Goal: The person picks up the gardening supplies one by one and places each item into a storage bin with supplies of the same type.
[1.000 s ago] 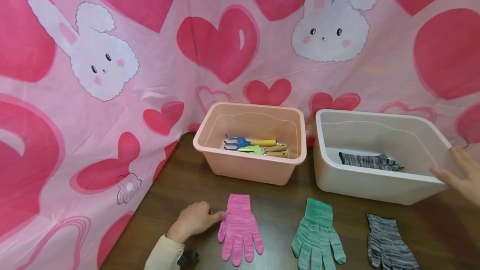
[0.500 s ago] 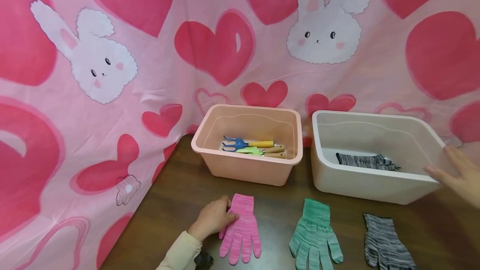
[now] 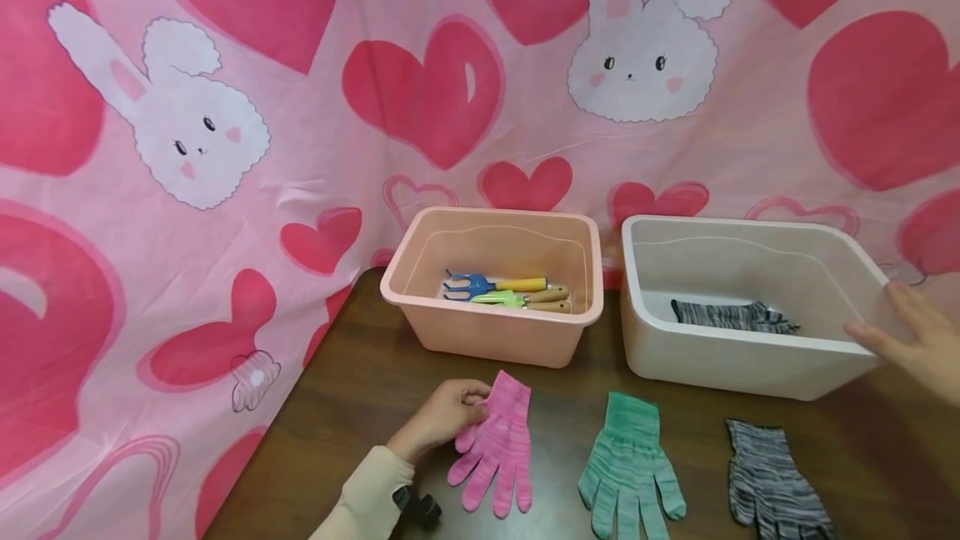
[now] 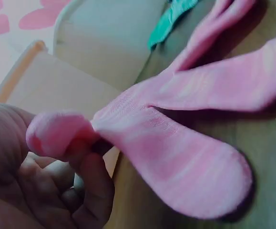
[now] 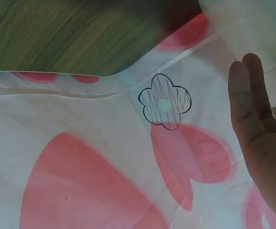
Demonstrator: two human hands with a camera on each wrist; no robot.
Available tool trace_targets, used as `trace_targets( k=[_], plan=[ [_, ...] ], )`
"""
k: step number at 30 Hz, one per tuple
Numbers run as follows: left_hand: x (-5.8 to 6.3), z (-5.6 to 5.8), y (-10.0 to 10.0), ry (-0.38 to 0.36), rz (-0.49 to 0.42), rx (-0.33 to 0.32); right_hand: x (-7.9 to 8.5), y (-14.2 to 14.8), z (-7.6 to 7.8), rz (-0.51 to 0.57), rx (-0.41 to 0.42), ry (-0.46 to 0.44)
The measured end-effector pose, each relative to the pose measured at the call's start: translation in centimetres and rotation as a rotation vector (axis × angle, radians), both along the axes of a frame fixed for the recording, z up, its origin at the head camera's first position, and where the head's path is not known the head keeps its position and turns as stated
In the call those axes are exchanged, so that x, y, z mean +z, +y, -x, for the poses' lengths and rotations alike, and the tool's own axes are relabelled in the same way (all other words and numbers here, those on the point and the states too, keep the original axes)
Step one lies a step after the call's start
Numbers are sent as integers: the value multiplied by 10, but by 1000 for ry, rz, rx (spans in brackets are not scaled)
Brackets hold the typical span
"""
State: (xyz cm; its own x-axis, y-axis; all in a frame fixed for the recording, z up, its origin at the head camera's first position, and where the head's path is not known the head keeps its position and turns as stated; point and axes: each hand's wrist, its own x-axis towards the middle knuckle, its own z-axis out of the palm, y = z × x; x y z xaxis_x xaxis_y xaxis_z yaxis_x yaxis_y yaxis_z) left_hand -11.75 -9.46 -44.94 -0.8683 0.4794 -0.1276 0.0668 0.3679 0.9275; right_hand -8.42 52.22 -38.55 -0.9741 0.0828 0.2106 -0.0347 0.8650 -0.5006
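My left hand (image 3: 444,417) pinches a pink knit glove (image 3: 501,450) near its cuff, on the side of the thumb. In the left wrist view the glove (image 4: 176,148) is bunched between the thumb and curled fingers, while its own fingers spread out toward the table. My right hand (image 3: 921,347) is at the right end of a white bin (image 3: 742,369), fingers straight along its wall and thumb by the front rim. Inside that bin lies a grey-black striped knit glove (image 3: 731,317). The right wrist view shows straight fingers (image 5: 245,100) beside the bin's side.
A green knit glove (image 3: 632,465) and another grey-black glove (image 3: 776,477) lie flat on the brown table (image 3: 360,357). Behind them, left of the white bin, a peach bin (image 3: 498,338) holds small garden tools (image 3: 510,283). A pink heart-print cloth (image 3: 315,148) hangs behind.
From touching the pink glove's edge, my left hand has taken hold of it and shifted it slightly right and back, turning it. My right hand has stayed at the white bin.
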Motion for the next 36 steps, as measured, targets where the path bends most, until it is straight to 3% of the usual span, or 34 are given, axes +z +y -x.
trace_targets(
  k=[3,7,13,16,20,25,29,33,36],
  plan=[
    [2,2,6,-63,-48,-38,2,0,-1,2,-1,-18],
    [1,4,16,-108,-43,-80,3,-2,-2,1,2,-51],
    [-2,7,28,-101,88,-86,4,-4,-2,-1,-1,-59],
    [0,11,33,-98,155,-120,5,-5,-2,-14,-9,-70],
    [8,19,45,-39,281,-186,7,-8,-1,-13,-1,-76],
    [9,27,67,18,379,-198,8,-8,-3,-22,-5,-72],
    [4,30,83,15,384,-209,12,-9,-5,-15,-2,-81],
    [4,32,95,38,375,-260,14,-9,-5,-17,-2,-93],
    [10,31,100,28,296,-315,14,-8,-7,-23,-8,-100]
  ],
)
